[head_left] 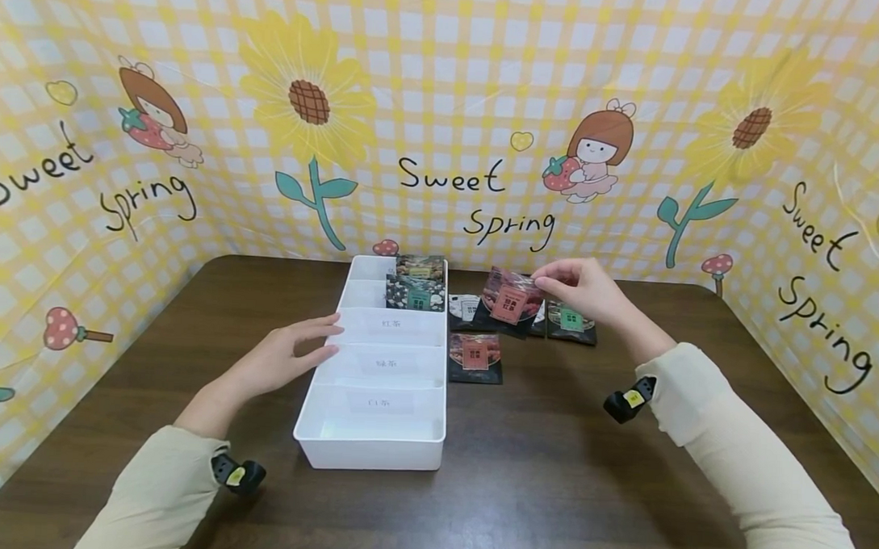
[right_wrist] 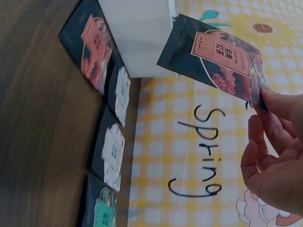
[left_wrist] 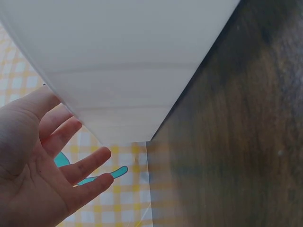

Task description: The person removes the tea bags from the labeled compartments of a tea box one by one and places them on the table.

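Note:
My right hand pinches a dark tea sachet with a red label by its upper corner. The sachet hangs above the other sachets, right of a long white divided box. In the right wrist view, the held sachet reads "BLACK TEA", with thumb and fingers at one corner. My left hand touches the box's left rim with fingertips and thumb, fingers fairly straight. Two sachets stand in the rear compartments: a green-labelled one and another with a yellowish label behind it. Paper labels mark the nearer compartments.
On the brown table, right of the box, lies a red-labelled sachet. Behind it are white-labelled sachets, partly covered by the held one, and a green-labelled sachet. A checked cloth hangs behind the table and at both sides.

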`<state>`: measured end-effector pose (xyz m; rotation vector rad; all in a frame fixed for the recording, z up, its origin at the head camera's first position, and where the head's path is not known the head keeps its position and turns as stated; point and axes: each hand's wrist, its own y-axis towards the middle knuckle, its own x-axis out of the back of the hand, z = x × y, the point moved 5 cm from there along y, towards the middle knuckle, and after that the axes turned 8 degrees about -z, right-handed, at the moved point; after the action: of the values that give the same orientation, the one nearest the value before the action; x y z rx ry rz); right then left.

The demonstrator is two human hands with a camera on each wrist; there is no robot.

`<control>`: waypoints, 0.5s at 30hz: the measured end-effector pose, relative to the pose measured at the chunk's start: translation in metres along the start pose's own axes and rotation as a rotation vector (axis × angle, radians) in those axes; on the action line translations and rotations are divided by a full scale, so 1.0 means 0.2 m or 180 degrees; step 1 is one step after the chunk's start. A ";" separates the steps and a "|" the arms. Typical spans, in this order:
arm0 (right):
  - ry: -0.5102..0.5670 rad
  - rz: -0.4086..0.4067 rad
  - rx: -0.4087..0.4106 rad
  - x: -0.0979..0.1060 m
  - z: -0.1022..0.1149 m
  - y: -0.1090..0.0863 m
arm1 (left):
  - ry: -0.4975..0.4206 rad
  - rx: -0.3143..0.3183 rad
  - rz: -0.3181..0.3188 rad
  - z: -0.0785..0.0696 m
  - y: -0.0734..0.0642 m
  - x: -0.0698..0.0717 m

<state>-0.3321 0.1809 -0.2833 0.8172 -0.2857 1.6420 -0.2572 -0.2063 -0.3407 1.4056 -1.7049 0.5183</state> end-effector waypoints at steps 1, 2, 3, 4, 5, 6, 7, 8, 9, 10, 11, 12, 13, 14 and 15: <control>-0.0005 -0.0005 0.0001 0.00 -0.01 -0.01 | 0.0000 -0.0002 -0.0001 0.00 0.00 0.00; -0.0014 -0.0011 0.0010 0.01 -0.02 -0.01 | -0.0003 -0.0003 -0.0003 0.00 0.00 0.00; -0.0037 -0.0022 0.0026 0.01 -0.03 -0.01 | -0.0004 0.0000 -0.0005 0.00 0.00 0.00; -0.0055 -0.0026 0.0038 0.02 -0.04 -0.02 | -0.0004 0.0000 -0.0007 0.00 0.00 0.00; -0.0073 -0.0028 0.0040 0.02 -0.04 -0.02 | -0.0001 -0.0002 -0.0007 0.00 0.00 0.00; -0.0077 -0.0026 0.0032 0.02 -0.05 -0.03 | 0.0000 -0.0011 -0.0009 0.00 0.00 0.00; -0.0090 -0.0022 0.0019 0.02 -0.06 -0.03 | 0.0003 -0.0016 -0.0010 0.00 0.00 0.00; -0.0099 -0.0017 0.0014 0.03 -0.06 -0.04 | 0.0003 -0.0019 -0.0012 0.00 0.00 0.00; -0.0114 -0.0016 0.0008 0.03 -0.07 -0.04 | 0.0007 -0.0023 -0.0015 0.00 0.00 0.00; -0.0115 -0.0010 -0.0005 0.03 -0.08 -0.04 | 0.0009 -0.0026 -0.0018 0.00 0.00 0.00; -0.0117 -0.0008 -0.0019 0.04 -0.09 -0.05 | 0.0010 -0.0035 -0.0019 0.00 0.00 0.00; -0.0118 0.0000 -0.0019 0.04 -0.10 -0.05 | 0.0010 -0.0036 -0.0021 0.00 0.00 0.00; -0.0122 0.0010 -0.0027 0.04 -0.11 -0.05 | 0.0008 -0.0032 -0.0022 0.01 0.00 0.00; -0.0120 0.0019 -0.0025 0.04 -0.11 -0.05 | 0.0006 -0.0029 -0.0024 0.01 0.00 0.00; -0.0122 0.0027 -0.0028 0.04 -0.13 -0.05 | 0.0005 -0.0024 -0.0026 0.01 0.00 0.00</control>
<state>-0.3312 0.2047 -0.2986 0.8425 -0.3235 1.6335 -0.2576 -0.2073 -0.3423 1.4059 -1.6974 0.5078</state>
